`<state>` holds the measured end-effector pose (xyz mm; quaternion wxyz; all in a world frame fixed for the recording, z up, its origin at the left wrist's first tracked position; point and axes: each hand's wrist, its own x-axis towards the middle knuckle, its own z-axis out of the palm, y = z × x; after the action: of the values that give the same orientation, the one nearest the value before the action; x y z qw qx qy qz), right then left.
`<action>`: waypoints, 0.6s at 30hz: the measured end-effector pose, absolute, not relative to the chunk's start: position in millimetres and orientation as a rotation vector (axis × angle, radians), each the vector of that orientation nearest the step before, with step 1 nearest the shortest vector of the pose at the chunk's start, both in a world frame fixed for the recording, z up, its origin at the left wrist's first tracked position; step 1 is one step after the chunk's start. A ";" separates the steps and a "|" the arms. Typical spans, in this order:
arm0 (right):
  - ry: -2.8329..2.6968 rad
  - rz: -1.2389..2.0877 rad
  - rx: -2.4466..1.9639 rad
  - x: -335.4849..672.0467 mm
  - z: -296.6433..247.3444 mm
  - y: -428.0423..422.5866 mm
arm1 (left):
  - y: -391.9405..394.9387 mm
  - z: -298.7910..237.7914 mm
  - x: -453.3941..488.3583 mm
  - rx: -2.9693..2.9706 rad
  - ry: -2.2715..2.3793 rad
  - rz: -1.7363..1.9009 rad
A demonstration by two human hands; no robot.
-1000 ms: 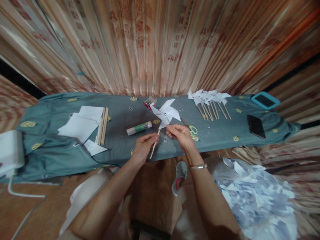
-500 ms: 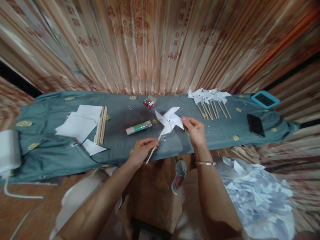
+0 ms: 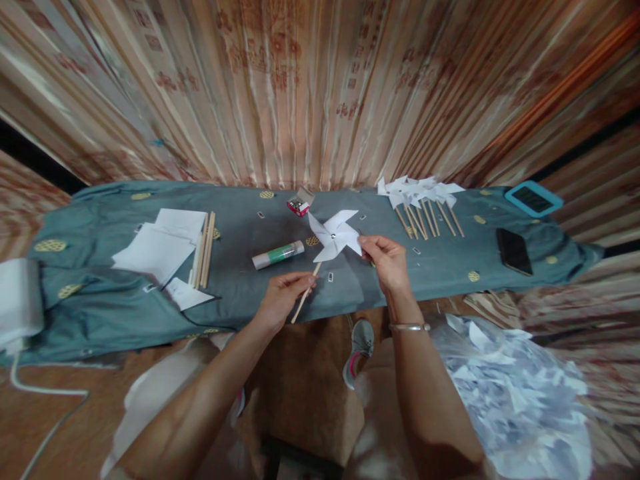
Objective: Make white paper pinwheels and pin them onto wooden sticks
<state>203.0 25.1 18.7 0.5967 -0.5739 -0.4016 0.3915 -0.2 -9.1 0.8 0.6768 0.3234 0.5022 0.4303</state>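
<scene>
A white paper pinwheel with a shiny pin at its centre is held above the cloth, tilted on a thin wooden stick. My left hand is closed, pinching that stick below the blades. With thumb and fingers together, my right hand grips the tip of the pinwheel's right blade. Just left of the pinwheel lies a glue stick with a green label. Behind it stands a small open red box of metal pins.
Several finished pinwheels lie at the back right, near a blue-framed device and a black phone. Paper sheets and wooden sticks are on the left. A bag of paper pieces stands lower right; a white appliance sits far left.
The pinwheel has shifted slightly left and up, its blades turned a little. My right hand has moved slightly left with the blade; my left hand keeps its hold on the stick.
</scene>
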 end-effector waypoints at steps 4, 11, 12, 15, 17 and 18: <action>-0.936 0.932 -1.340 200.4 19.2 24.7 | -7.4 -0.1 -0.7 0.710 1.115 0.986; -0.902 0.987 -1.323 194.8 18.6 24.5 | -6.0 0.8 -0.9 0.694 1.109 1.015; -0.901 0.996 -1.324 193.7 18.7 24.3 | -5.9 1.1 -1.1 0.695 1.110 1.017; -0.904 1.013 -1.319 189.8 19.0 23.4 | -5.6 1.4 -1.4 0.693 1.113 1.025; -0.917 1.020 -1.315 187.0 19.2 22.5 | -5.4 1.2 -1.5 0.689 1.113 1.031; -0.924 1.024 -1.315 185.7 19.2 22.1 | -5.3 1.1 -1.5 0.687 1.112 1.035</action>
<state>185.7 22.1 19.2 0.5793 -0.5624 -0.3953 0.4380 -1.5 -5.3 1.1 0.6722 0.3050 0.4939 0.4596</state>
